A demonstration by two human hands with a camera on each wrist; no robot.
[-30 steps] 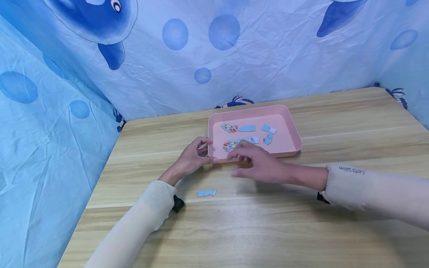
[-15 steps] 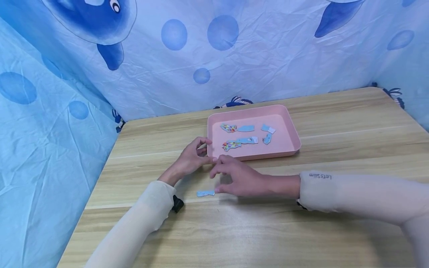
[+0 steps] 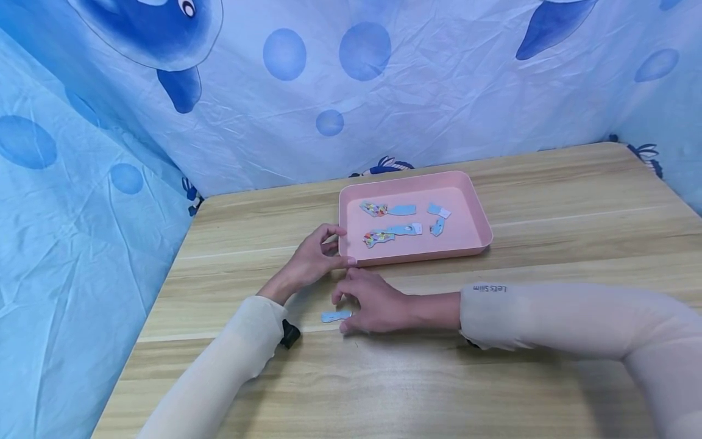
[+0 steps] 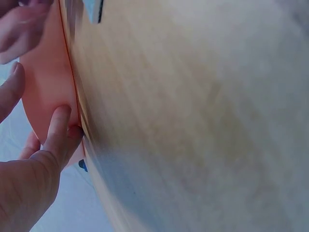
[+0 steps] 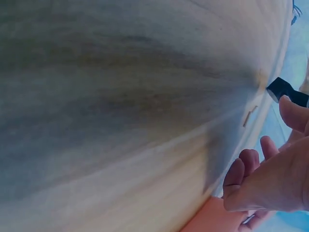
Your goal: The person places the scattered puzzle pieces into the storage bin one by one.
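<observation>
My left hand [image 3: 312, 256] holds the front left corner of the pink tray [image 3: 482, 225], fingertips at the left wall and thumb at the front; in the left wrist view its fingers press against the tray wall [image 4: 46, 82]. My right hand [image 3: 375, 302] is low over the table with thumb and fingers apart, nothing between them. Just left of its fingertips a small light-blue puzzle piece [image 3: 333, 317] lies flat on the table; its edge shows in the right wrist view as a thin puzzle piece [image 5: 248, 117].
Inside the tray lie several more puzzle pieces, among them a colourful patterned piece [image 3: 378, 238], a plain blue piece [image 3: 402, 210] and a blue-and-white piece [image 3: 439, 211]. Behind the wooden table [image 3: 565, 201] hangs a blue curtain [image 3: 439, 110] with sea-animal prints.
My right hand has moved left and toward me, from the tray's front edge down to the loose puzzle piece. The left hand, the tray and the pieces stay where they were.
</observation>
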